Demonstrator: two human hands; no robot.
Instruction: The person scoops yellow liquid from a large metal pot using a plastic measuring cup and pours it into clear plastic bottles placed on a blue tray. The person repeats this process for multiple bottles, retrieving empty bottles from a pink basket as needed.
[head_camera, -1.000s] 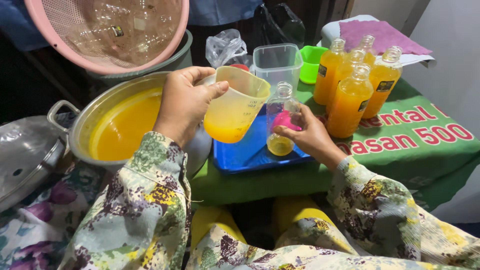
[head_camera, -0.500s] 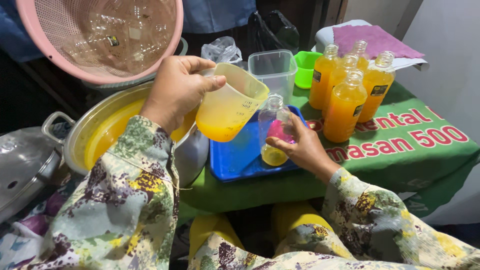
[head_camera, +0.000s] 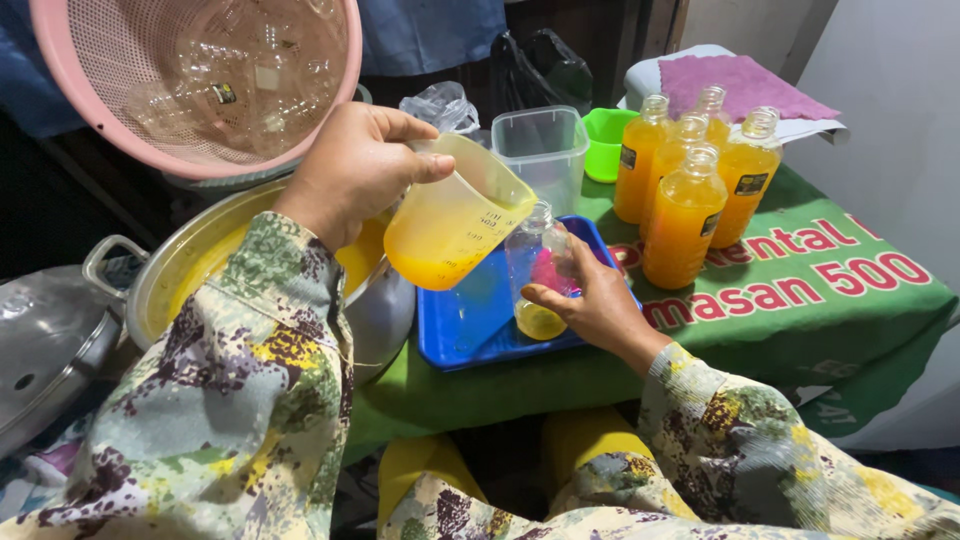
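Your left hand (head_camera: 350, 170) is wrapped around the handle of a measuring jug (head_camera: 455, 215) of orange juice, tipped with its spout at the mouth of a small clear bottle (head_camera: 540, 275). Your right hand (head_camera: 590, 305) grips that bottle upright on the blue tray (head_camera: 470, 335), a little juice in its bottom. Five filled bottles (head_camera: 690, 180) stand at two o'clock from it, and the steel pot (head_camera: 210, 260) sits at nine o'clock.

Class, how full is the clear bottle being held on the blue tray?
Nearly empty: the clear bottle, steadied by the right hand, shows orange liquid only at its base.
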